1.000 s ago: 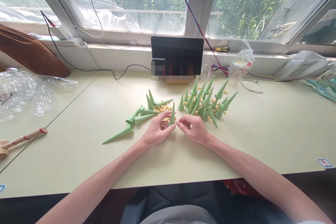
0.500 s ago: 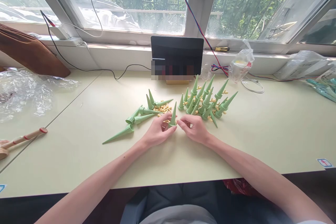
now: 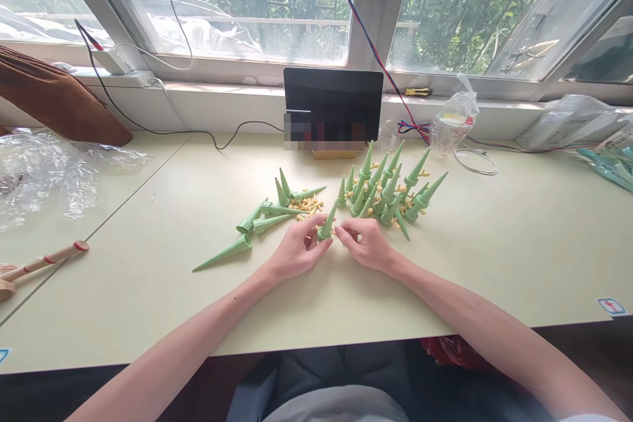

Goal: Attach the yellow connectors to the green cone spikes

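A green plastic watering spike (image 3: 327, 224) stands point up between my hands, its tip leaning a little to the right. Fingers and thumb of my left hand (image 3: 299, 247) are closed round its wide base. My right hand (image 3: 364, 242) is in a pinch at the right side of that base, on a small yellow valve mostly covered by the fingertips. Behind my left hand lies a pile of small yellow valves (image 3: 310, 203). Several loose green spikes (image 3: 227, 252) lie or stand left of the pile. Beyond my right hand is a cluster of spikes (image 3: 390, 188) with yellow valves jutting from their sides.
A dark tablet (image 3: 332, 99) on a stand is at the back of the table (image 3: 198, 316). Crumpled clear plastic (image 3: 44, 171) and a wooden stick (image 3: 49, 258) lie at the left. A bagged cup (image 3: 452, 120) and a coiled white cable (image 3: 475, 163) are back right.
The spike in my left hand has tilted, its tip moving slightly to the right and down. Both hands stay nearly in place.
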Tool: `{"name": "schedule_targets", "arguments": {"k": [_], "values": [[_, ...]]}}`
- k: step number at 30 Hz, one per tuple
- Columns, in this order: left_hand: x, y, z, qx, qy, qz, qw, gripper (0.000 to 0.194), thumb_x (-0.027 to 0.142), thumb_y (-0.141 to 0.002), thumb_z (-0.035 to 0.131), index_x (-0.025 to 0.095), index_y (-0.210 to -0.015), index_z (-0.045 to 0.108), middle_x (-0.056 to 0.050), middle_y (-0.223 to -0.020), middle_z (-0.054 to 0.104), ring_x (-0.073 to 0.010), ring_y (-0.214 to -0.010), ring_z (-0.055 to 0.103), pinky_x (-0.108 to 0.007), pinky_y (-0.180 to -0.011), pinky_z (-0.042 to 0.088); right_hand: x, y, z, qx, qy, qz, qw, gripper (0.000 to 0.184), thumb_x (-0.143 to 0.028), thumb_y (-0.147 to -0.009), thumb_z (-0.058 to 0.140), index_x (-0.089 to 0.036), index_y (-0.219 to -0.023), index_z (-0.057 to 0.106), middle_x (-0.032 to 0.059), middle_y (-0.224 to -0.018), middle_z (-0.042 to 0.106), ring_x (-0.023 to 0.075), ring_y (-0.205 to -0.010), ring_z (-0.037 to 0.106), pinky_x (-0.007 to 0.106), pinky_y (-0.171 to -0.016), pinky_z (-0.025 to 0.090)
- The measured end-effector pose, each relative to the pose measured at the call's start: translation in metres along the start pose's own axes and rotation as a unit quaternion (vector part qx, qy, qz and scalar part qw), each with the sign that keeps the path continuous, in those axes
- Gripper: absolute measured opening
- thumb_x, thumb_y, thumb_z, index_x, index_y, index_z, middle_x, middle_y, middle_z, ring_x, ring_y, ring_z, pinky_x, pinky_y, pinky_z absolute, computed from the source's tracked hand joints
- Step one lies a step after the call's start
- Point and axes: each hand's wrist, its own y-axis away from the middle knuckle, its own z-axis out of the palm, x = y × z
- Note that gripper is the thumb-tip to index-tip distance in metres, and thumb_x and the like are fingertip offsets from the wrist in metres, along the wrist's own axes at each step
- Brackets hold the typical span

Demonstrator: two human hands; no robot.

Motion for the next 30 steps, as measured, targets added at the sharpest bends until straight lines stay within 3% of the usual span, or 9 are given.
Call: {"name": "schedule_targets", "arguments": {"k": [5,12,21,30], "values": [[0.0051,-0.0014,0.0005,0.001,0.019,0.005,1.000,0.029,0.027,-0.086,0.060,0.020,-0.115,0.059,-0.002,-0.098,0.059,-0.0050,-0.056,0.039,-0.018,-0.048,0.039,-0.0007,0.0009,0.0006,-0.004,-0.004,-0.008,1.000,0.036,-0.033,-0.096,0.049,-0.019,-0.063,0.047,-0.0027,-0.056,0.045,0.0095,-0.051,0.037,0.024,-0.050,0.032],[0.0035,-0.0016,0.0005,0.007,0.005,0.034,0.999,0.040,0.030,-0.082,0.069,0.021,-0.119,0.058,-0.005,-0.106,0.060,-0.0066,-0.063,0.046,-0.018,-0.050,0.044,-0.0032,0.0011,-0.0003,-0.019,-0.007,-0.018,1.000,0.032,-0.029,-0.095,0.050,-0.019,-0.064,0.050,-0.0021,-0.057,0.050,0.0096,-0.051,0.039,0.024,-0.051,0.034],[0.0022,-0.0021,0.0017,0.035,-0.080,0.059,0.994,0.033,0.025,-0.079,0.066,0.020,-0.111,0.061,-0.004,-0.101,0.063,-0.0084,-0.064,0.047,-0.020,-0.052,0.042,-0.0030,0.0013,-0.0002,-0.019,-0.002,-0.017,1.000,0.029,-0.026,-0.093,0.051,-0.018,-0.065,0.053,-0.0009,-0.057,0.056,0.0094,-0.050,0.042,0.023,-0.050,0.035],[0.0018,-0.0004,0.0021,0.081,-0.178,0.063,0.979,0.027,0.028,-0.074,0.071,0.018,-0.096,0.060,0.001,-0.081,0.058,-0.0094,-0.058,0.037,-0.024,-0.056,0.035,-0.0030,0.0011,-0.0002,-0.024,0.012,-0.032,0.999,0.030,-0.026,-0.093,0.052,-0.018,-0.064,0.054,-0.0020,-0.055,0.051,0.0092,-0.050,0.042,0.023,-0.050,0.034]]}}
